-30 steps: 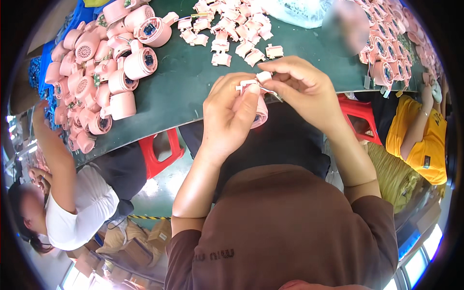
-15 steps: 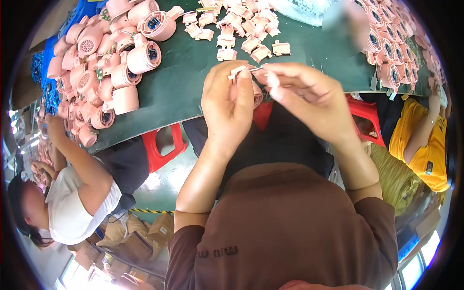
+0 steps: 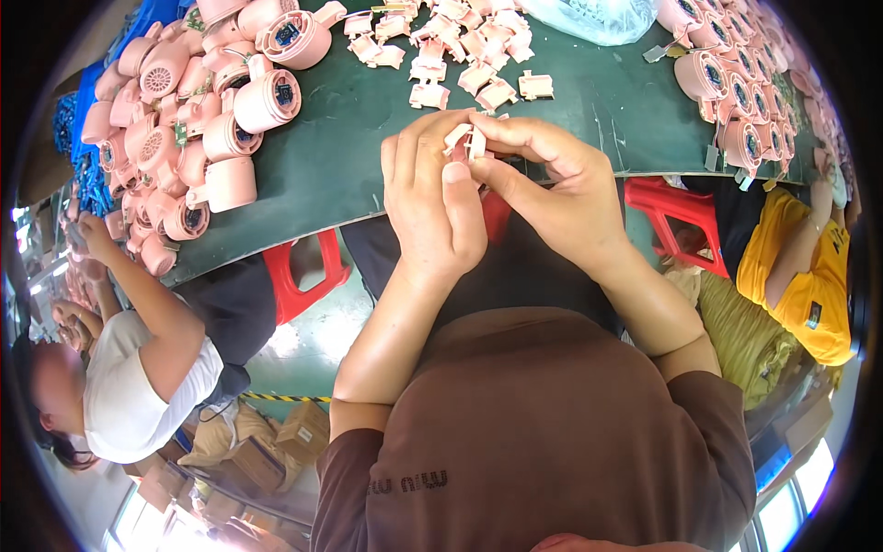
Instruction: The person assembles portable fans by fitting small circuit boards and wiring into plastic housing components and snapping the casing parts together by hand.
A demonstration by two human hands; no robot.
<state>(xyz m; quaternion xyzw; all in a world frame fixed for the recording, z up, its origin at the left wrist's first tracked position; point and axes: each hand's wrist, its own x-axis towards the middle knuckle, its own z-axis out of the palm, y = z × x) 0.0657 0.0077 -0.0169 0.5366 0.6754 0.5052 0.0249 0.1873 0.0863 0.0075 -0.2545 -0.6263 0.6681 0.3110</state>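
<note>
Piece (image 3: pixel 476 145): small, angular, pale pink plastic, just past 12 o'clock from the middle of the view, between both hands' fingertips.
Left hand (image 3: pixel 428 207): bare, fingers curled, thumb pointing to 12 o'clock, grip narrow around the piece; I cannot tell what else the palm hides.
Right hand (image 3: pixel 556 184): bare, coming in from 4 o'clock of the piece, thumb and forefinger pinching it.
Table (image 3: pixel 331 156): dark green, its near edge passing beneath the hands.
Loose clips (image 3: pixel 428 94): pale pink, scattered at 12 o'clock, beyond the hands.
Plastic bag (image 3: pixel 598 20): clear, at 1 o'clock on the far part of the table.
Left housings (image 3: pixel 230 184): pink, round, heaped at 10 o'clock, some showing blue circuit boards.
Right housings (image 3: pixel 739 143): similar, packed together at 2 o'clock, boards visible.
Stools: red, one (image 3: pixel 308 299) at 9 o'clock, another (image 3: pixel 676 213) between 2 and 3.
Co-workers: one in a white shirt (image 3: pixel 152 391) at 8 o'clock, one in a yellow shirt (image 3: pixel 777 244) at 3.
</note>
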